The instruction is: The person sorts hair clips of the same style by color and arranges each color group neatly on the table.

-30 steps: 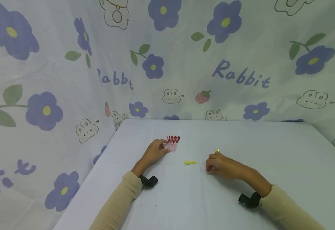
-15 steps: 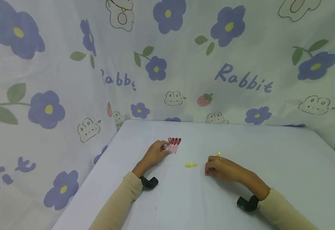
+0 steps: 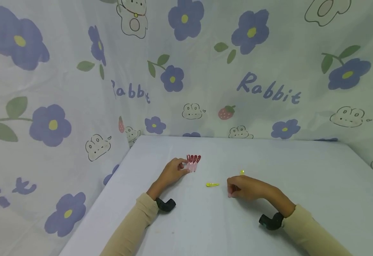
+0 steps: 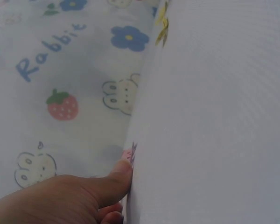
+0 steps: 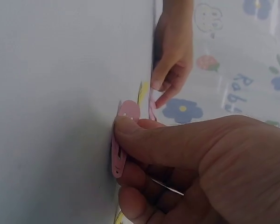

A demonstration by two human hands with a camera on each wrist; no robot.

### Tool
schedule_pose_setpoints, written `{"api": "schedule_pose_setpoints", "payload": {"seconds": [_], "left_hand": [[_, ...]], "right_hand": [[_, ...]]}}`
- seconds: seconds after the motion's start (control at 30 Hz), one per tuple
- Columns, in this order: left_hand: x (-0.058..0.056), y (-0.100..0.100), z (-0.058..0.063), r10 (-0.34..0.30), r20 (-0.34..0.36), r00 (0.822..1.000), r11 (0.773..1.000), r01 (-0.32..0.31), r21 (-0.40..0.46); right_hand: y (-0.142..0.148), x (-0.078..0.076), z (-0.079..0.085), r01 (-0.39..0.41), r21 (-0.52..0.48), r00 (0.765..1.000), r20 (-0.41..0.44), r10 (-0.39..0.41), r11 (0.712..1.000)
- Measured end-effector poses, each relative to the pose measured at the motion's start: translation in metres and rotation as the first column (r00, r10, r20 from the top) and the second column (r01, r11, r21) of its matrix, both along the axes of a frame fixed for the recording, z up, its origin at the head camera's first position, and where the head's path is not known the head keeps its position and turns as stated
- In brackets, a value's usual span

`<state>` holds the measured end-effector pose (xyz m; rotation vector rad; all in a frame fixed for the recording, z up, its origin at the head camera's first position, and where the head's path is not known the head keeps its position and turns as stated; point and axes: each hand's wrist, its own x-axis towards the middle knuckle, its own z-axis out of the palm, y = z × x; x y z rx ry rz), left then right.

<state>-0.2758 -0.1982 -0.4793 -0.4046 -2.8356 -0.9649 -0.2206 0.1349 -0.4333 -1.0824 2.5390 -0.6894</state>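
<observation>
My right hand (image 3: 248,187) pinches a pink snap hair clip (image 5: 117,163) between thumb and fingers, low over the white table. Beyond it on the table lies a yellow hair clip (image 3: 242,172), with another yellow hair clip (image 3: 212,185) to the left of the hand. My left hand (image 3: 173,172) is at the left end of a neat group of clips, its thumb and curled fingers on a pink hair clip (image 4: 127,154). In that group, several dark red hair clips (image 3: 195,158) lie above several pink hair clips (image 3: 192,167), side by side.
The table (image 3: 186,220) has a smooth white cover. Behind it and along the left hangs a curtain (image 3: 205,81) printed with flowers and rabbits. Dark wrist mounts (image 3: 166,205) sit on both wrists, below tan sleeves (image 3: 127,227).
My right hand has turned slightly and shifted a little to the left, its fingers more curled. The left hand stays at the group of clips. The head view has tilted slightly.
</observation>
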Motion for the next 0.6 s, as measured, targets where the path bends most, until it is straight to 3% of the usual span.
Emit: {"api": "schedule_pose_setpoints", "payload": {"seconds": [0.2, 0.47, 0.6], "left_hand": [[0.001, 0.0, 0.0, 0.003, 0.009, 1.0, 1.0, -0.003, -0.002], [0.004, 0.001, 0.002, 0.0, -0.011, 1.0, 1.0, 0.0, 0.009], [0.004, 0.002, 0.004, 0.0, -0.006, 1.0, 1.0, 0.0, 0.004]], "right_hand": [[-0.001, 0.001, 0.008, -0.012, -0.028, 1.0, -0.014, 0.012, 1.0], [-0.007, -0.003, 0.019, -0.065, -0.195, 0.993, -0.104, 0.046, 0.979], [-0.009, -0.007, 0.02, -0.033, -0.257, 0.995, -0.104, 0.006, 0.966]]}}
